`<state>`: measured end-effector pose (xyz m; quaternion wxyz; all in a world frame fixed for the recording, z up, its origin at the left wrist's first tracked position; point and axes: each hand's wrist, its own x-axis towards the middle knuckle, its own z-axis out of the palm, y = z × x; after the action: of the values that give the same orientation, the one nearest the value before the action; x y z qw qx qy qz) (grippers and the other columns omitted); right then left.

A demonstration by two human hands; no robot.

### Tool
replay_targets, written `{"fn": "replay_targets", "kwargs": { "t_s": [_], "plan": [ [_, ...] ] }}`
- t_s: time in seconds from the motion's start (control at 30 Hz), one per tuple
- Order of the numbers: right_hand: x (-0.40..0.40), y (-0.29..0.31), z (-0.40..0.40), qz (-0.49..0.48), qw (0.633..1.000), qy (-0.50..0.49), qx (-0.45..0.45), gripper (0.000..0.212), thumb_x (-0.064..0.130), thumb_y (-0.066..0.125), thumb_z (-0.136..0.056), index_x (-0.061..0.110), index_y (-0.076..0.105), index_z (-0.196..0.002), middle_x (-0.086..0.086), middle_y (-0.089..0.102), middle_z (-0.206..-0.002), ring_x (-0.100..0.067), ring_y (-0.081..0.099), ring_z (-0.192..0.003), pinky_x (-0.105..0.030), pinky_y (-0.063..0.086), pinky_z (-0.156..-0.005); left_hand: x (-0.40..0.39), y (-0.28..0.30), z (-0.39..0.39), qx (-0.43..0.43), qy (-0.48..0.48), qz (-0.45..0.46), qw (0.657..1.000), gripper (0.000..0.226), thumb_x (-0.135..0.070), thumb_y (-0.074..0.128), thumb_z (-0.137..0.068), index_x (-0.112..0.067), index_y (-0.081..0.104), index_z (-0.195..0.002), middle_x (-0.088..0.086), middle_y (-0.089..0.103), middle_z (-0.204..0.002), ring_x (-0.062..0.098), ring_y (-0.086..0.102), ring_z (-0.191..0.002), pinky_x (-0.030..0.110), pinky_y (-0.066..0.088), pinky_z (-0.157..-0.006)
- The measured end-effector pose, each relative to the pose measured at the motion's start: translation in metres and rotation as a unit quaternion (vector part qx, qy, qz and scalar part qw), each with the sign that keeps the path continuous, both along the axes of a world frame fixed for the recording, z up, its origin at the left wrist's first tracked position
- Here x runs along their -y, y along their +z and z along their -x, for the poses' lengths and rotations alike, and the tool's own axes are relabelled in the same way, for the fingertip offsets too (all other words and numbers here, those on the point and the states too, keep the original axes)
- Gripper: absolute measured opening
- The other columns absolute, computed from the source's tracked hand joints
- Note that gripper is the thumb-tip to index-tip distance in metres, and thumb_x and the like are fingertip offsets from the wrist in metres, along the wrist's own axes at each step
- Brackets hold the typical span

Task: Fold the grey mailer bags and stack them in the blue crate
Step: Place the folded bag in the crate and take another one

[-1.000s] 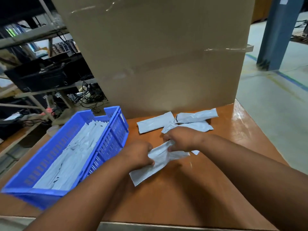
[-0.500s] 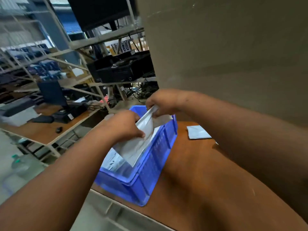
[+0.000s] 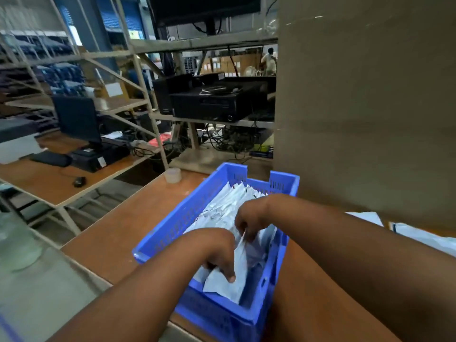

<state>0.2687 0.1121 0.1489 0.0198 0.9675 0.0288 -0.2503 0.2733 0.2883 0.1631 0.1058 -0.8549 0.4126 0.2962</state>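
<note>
Two bare forearms reach in from the bottom edge over a blue crate [image 3: 222, 314] that sits on a brown desk [image 3: 118, 228], its near wall close to the desk's front edge. The left hand [image 3: 214, 250] is down inside the crate, fingers curled over the near end of a folded grey mailer bag [image 3: 230, 285], thumb pressed against its face. The right hand [image 3: 249, 223], just beyond, pinches the same bag's upper edge between curled fingertips. The bag stands tilted at the near end of a row of folded bags [image 3: 232, 203] packed on edge along the crate's length, their tops showing toward the far wall. To the right, on the desk beside the crate, unfolded mailer bags [image 3: 419, 236] lie flat, partly hidden by the right arm. A large cardboard box [image 3: 365, 107] rises behind them and fills the upper right of the view. At the desk's far left corner stands a roll of clear tape [image 3: 173, 175]. Beyond the desk, a lower bench [image 3: 49, 183] carries a monitor [image 3: 76, 119], a keyboard and a mouse [image 3: 79, 181]. Metal shelving [image 3: 140, 77] farther back holds black computer equipment [image 3: 212, 99] above a tangle of cables, and a person in a light top [image 3: 269, 60] is visible in the distance.
</note>
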Motion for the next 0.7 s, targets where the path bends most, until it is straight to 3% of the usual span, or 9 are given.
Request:
{"fn": "replay_targets", "kwargs": {
  "t_s": [0.13,0.23,0.27,0.37,0.43,0.5,0.6,0.7],
  "plan": [
    [-0.01,-0.022,-0.017,0.047,0.997,0.013,-0.056,0.029,0.027,0.085,-0.087,0.02,0.078,-0.114,-0.002,0.075,-0.105,-0.017,0.059,-0.084,-0.025,0.041,-0.067,0.005,-0.026,-0.012,0.022,-0.057,-0.07,0.996,0.049,-0.048,0.092,-0.077,-0.008,0.075,-0.1,0.004,0.072,-0.076,0.026,0.068,-0.066,0.031,0.056,-0.066],
    [-0.018,-0.038,-0.028,0.056,0.993,-0.002,-0.109,0.019,0.02,0.082,-0.088,0.021,0.076,-0.107,-0.008,0.078,-0.099,-0.021,0.066,-0.076,-0.026,0.047,-0.064,0.003,-0.043,-0.019,0.025,-0.07,-0.115,0.991,0.044,-0.044,0.09,-0.082,-0.006,0.079,-0.101,0.004,0.076,-0.076,0.025,0.074,-0.073,0.038,0.061,-0.092],
    [-0.019,-0.045,-0.031,0.051,0.992,-0.023,-0.116,0.012,0.016,0.079,-0.09,0.022,0.074,-0.098,-0.009,0.078,-0.091,-0.023,0.07,-0.071,-0.027,0.054,-0.066,0.002,-0.045,-0.02,0.028,-0.073,-0.119,0.99,0.043,-0.042,0.088,-0.085,-0.005,0.079,-0.103,0.005,0.074,-0.073,0.024,0.072,-0.068,0.035,0.06,-0.091],
    [-0.019,-0.057,-0.038,0.009,0.992,-0.066,-0.108,0.017,0.003,0.069,-0.087,0.02,0.069,-0.089,-0.009,0.077,-0.077,-0.026,0.078,-0.069,-0.038,0.066,-0.074,-0.001,-0.041,-0.021,0.032,-0.07,-0.109,0.991,0.04,-0.042,0.087,-0.085,-0.008,0.08,-0.104,0.001,0.071,-0.068,0.019,0.065,-0.057,0.031,0.056,-0.074],
    [-0.019,-0.057,-0.04,-0.003,0.993,-0.077,-0.091,0.018,-0.001,0.067,-0.086,0.016,0.069,-0.089,-0.008,0.076,-0.075,-0.018,0.078,-0.067,-0.026,0.063,-0.064,-0.002,-0.034,-0.024,0.051,-0.083,-0.111,0.989,0.038,-0.05,0.089,-0.078,-0.016,0.078,-0.09,-0.005,0.072,-0.065,0.016,0.067,-0.06,0.03,0.056,-0.071],
    [-0.017,-0.059,-0.042,-0.03,0.992,-0.104,-0.071,0.017,0.0,0.066,-0.084,0.015,0.071,-0.09,-0.008,0.079,-0.08,-0.018,0.078,-0.067,-0.028,0.062,-0.064,-0.001,-0.028,-0.026,0.064,-0.094,-0.129,0.985,0.043,-0.058,0.09,-0.074,-0.019,0.072,-0.083,-0.006,0.071,-0.066,0.017,0.066,-0.062,0.03,0.053,-0.067],
    [-0.014,-0.061,-0.042,-0.037,0.992,-0.116,-0.037,0.014,0.006,0.067,-0.085,0.015,0.074,-0.093,-0.005,0.079,-0.088,-0.02,0.076,-0.071,-0.033,0.062,-0.069,-0.002,-0.035,-0.025,0.107,-0.136,-0.164,0.971,0.047,-0.064,0.087,-0.076,-0.022,0.067,-0.084,-0.007,0.067,-0.078,0.02,0.066,-0.073,0.034,0.053,-0.076],
    [-0.013,-0.066,-0.04,-0.055,0.992,-0.115,-0.007,0.008,0.012,0.07,-0.087,0.019,0.071,-0.089,-0.006,0.078,-0.094,-0.021,0.072,-0.075,-0.029,0.055,-0.066,-0.002,-0.053,-0.017,0.171,-0.196,-0.177,0.949,0.041,-0.056,0.08,-0.086,-0.024,0.06,-0.102,-0.005,0.06,-0.094,0.027,0.062,-0.093,0.038,0.05,-0.086]
  ]
}}
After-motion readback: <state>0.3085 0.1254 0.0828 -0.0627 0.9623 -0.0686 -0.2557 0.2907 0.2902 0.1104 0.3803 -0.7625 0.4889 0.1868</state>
